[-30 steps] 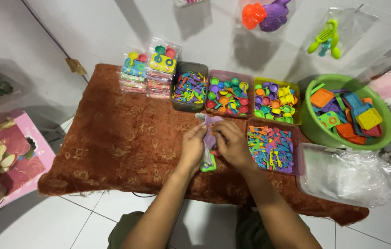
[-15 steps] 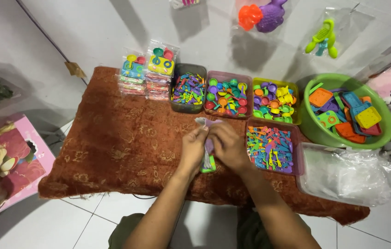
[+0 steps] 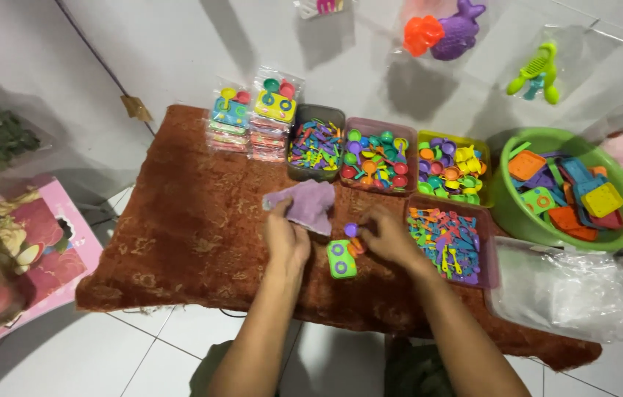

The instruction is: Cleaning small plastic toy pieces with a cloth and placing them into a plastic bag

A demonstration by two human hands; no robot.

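Hands work mid-rug: left hand point(image 3: 286, 234) grips a clear plastic bag point(image 3: 305, 204), right hand point(image 3: 389, 237) pinches small toy pieces point(image 3: 353, 234) above a green toy stove point(image 3: 342, 259).

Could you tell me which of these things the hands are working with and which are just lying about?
In hand:
- purple bag, held by the left hand
- small purple piece, at the right hand
- green toy stove, between the hands

Lying about:
- packed toy sets
- green basin
- clear plastic bags
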